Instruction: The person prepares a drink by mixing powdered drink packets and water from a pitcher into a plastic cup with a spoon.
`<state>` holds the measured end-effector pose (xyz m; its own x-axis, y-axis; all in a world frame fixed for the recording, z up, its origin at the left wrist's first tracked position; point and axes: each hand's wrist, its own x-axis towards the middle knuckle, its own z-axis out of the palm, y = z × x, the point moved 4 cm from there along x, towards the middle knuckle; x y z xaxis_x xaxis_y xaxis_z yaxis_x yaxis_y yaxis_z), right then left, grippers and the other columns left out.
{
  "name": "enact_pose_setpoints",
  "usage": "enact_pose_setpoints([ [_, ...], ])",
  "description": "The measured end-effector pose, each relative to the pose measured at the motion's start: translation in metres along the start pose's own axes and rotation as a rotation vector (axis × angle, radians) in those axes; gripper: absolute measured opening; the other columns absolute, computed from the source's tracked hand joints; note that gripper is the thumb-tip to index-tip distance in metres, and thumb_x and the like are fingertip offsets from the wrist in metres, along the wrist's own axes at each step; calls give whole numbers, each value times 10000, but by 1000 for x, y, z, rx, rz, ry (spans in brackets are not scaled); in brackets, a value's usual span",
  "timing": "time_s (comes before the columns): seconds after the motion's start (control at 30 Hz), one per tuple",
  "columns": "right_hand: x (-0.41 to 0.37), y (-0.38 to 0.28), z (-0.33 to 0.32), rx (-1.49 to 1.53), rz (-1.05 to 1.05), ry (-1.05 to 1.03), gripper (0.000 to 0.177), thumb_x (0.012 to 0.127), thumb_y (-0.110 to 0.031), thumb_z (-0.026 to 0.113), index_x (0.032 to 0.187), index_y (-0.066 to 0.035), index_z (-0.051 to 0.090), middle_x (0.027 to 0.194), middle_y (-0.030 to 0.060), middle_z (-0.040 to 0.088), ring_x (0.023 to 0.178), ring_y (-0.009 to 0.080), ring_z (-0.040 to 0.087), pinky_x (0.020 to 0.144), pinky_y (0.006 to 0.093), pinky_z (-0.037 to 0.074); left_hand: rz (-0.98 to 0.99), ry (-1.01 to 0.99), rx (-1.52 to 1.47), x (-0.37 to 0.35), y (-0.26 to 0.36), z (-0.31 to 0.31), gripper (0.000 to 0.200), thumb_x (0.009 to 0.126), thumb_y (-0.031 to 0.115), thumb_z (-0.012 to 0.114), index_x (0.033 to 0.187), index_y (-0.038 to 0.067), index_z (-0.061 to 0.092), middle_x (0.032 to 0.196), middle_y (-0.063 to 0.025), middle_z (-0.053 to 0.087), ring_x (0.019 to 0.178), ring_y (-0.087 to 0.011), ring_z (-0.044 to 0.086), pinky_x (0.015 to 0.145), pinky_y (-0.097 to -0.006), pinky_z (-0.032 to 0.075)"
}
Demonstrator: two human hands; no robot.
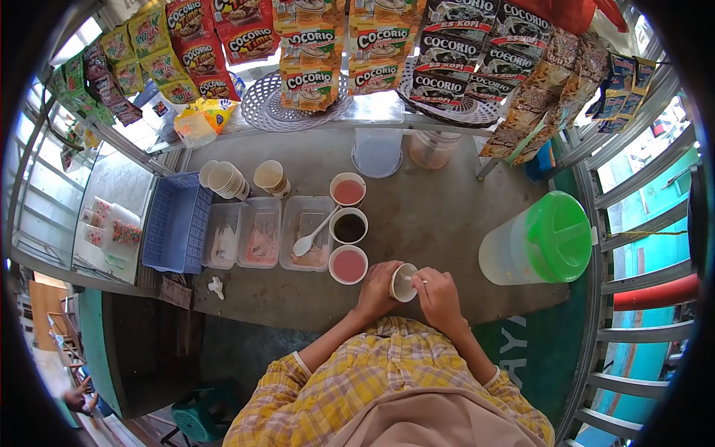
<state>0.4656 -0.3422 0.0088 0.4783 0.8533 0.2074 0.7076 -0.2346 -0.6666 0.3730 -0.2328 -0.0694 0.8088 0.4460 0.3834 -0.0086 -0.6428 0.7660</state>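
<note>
My left hand [377, 289] is wrapped around the side of a paper cup [403, 296] near the front edge of the counter. My right hand [441, 296] pinches the thin handle of what looks like a spoon [422, 281], which dips into this cup. The cup's contents look pale and are hard to make out. Just left of my hands, a paper cup of pink drink [348, 266], a cup of dark drink [349, 226] and another cup of pink drink [348, 191] stand in a row.
A white spoon [313, 235] rests in an open plastic tub [286, 257] beside two more powder tubs. Stacked paper cups [227, 179] and a blue basket [153, 257] stand left. On the right is a green-lidded water container [503, 249]. Drink sachets [309, 78] hang overhead.
</note>
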Motion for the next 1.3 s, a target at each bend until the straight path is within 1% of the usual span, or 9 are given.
enact_pose_setpoints([
  [0.1,-1,5,3,113,29,-65,219,955,-167,471,815,-44,587,809,91,601,736,289,559,682,383,370,4,12,1,0,0,0,678,581,115,834,1181,56,524,1105,-134,612,1040,-343,586,898,-430,452],
  [0.2,1,0,-1,3,-13,33,226,955,-174,471,818,-41,591,813,95,606,743,295,562,686,382,372,1,5,3,-2,-1,2,687,587,124,832,1193,60,514,1116,-132,608,1048,-342,582,900,-434,449],
  [0.3,-1,4,3,106,26,-48,221,951,-173,478,815,-42,594,814,96,609,752,296,565,688,383,371,7,6,12,-2,-2,1,703,591,133,830,1209,64,503,1132,-131,604,1059,-340,578,906,-438,446],
  [0.6,-1,2,1,-4,-7,33,224,950,-181,481,819,-42,599,821,104,612,758,297,567,706,385,373,25,20,14,-1,0,1,712,569,129,844,1195,59,511,1112,-140,606,1038,-349,581,902,-439,449],
  [0.7,-1,6,1,165,88,-47,220,949,-182,483,823,-46,602,829,100,617,770,292,570,712,384,372,22,16,14,-1,-1,1,712,566,130,844,1191,58,511,1110,-140,605,1038,-351,580,902,-440,447],
  [0.8,-2,4,3,-8,-6,-41,213,954,-183,477,852,-46,603,833,98,614,772,288,571,707,384,373,13,5,10,-1,1,1,708,566,132,844,1187,58,511,1106,-141,603,1035,-353,579,899,-442,446],
  [0.9,-4,9,4,127,63,9,207,956,-185,472,859,-53,598,837,95,613,778,282,569,713,381,369,20,4,21,0,1,0,705,568,132,843,1185,57,511,1102,-143,603,1030,-354,579,894,-443,446],
  [1.2,-2,6,4,43,19,-83,195,952,-176,479,849,-55,592,843,96,612,794,279,576,719,378,372,23,14,23,1,4,-1,680,587,118,831,1183,53,509,1094,-150,606,1018,-357,584,886,-443,450],
  [1.3,-1,3,0,65,52,7,195,952,-176,478,850,-54,592,843,96,611,800,279,576,721,380,371,25,16,21,1,3,-1,678,590,119,831,1183,54,509,1097,-150,607,1022,-357,584,887,-443,450],
])
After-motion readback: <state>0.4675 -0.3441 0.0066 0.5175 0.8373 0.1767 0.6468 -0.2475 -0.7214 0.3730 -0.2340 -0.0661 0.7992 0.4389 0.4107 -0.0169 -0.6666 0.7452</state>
